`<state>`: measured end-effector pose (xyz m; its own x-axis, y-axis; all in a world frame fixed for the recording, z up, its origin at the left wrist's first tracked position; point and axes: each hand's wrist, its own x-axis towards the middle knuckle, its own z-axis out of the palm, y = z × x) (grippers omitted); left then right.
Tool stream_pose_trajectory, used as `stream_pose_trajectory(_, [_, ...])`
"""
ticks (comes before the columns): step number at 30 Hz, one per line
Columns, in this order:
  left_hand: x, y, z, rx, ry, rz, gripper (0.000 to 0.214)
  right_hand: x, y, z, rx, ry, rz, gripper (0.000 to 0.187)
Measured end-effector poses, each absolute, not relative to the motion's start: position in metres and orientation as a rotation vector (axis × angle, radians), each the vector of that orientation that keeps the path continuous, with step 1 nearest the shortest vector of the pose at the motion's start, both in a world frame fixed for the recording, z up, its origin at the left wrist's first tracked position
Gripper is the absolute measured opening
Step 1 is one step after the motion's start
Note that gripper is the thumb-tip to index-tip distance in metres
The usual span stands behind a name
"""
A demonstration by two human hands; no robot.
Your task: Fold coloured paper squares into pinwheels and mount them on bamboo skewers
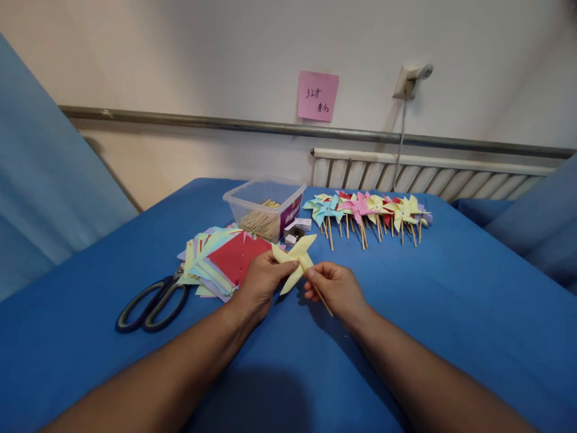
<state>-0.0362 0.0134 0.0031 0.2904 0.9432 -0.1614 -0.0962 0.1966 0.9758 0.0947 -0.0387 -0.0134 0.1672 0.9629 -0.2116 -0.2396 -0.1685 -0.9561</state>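
Observation:
My left hand (265, 278) pinches the centre of a pale yellow paper pinwheel (295, 279), its thumb pressed over the middle. Behind the pinwheel, a thin wooden stick (323, 299) slants down to the right, and my right hand (336, 290) holds it near the top with thumb and fingers. The paper blades fan out around my left thumb. Whether a pin sits at the centre is hidden by that thumb. Just beyond the pinwheel lies a small open box (297, 231) with dark little items inside, too small to name.
A pile of coloured paper sheets (234, 258) lies left of my hands, beside dark-handled scissors (155, 304). Behind stands a clear plastic tub (232, 201) of wooden sticks. Several finished pinwheels (359, 207) lie at the back right of the blue-covered table (451, 319), near a radiator (433, 171).

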Motion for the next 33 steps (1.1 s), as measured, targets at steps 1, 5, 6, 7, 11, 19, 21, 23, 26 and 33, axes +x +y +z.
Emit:
stream_pose_trajectory(1, [-0.0361,0.0132,0.0034,1.103,0.999,0.929,0.023,0.0946,-0.0388,-0.0135,-1.262,-0.809,1.301,0.031])
stream_pose_trajectory(5, [-0.0354,0.0119,0.0042,1.098,1.012,0.92,0.024,0.0945,-0.0397,-0.0126,-1.265,-0.817,1.3,0.03])
stream_pose_trajectory(6, [-0.0352,0.0118,0.0042,1.099,1.012,0.918,0.025,0.0946,-0.0399,-0.0125,-1.261,-0.819,1.301,0.03])
stream_pose_trajectory(7, [-0.0351,0.0117,0.0042,1.1,1.012,0.918,0.025,0.0947,-0.0399,-0.0126,-1.256,-0.822,1.304,0.031])
stream_pose_trajectory(11, [-0.0346,0.012,0.0041,1.101,1.031,0.926,0.026,0.0948,-0.0399,-0.0139,-1.234,-0.821,1.308,0.032])
stream_pose_trajectory(19, [-0.0346,0.0111,0.0053,1.101,1.049,0.924,0.025,0.0944,-0.04,-0.0141,-1.214,-0.795,1.287,0.035])
stream_pose_trajectory(21, [-0.0347,0.011,0.0053,1.104,1.05,0.928,0.025,0.0943,-0.0398,-0.0148,-1.218,-0.804,1.287,0.035])
stream_pose_trajectory(23, [-0.0346,0.0109,0.0051,1.103,1.054,0.933,0.025,0.0944,-0.0397,-0.0155,-1.225,-0.812,1.28,0.033])
stream_pose_trajectory(26, [-0.0345,0.0107,0.0051,1.108,1.052,0.933,0.025,0.0943,-0.0396,-0.0158,-1.237,-0.823,1.261,0.03])
stream_pose_trajectory(33, [-0.0342,0.0096,0.006,1.115,1.043,0.913,0.022,0.0927,-0.0407,-0.0125,-1.274,-0.798,1.255,0.031])
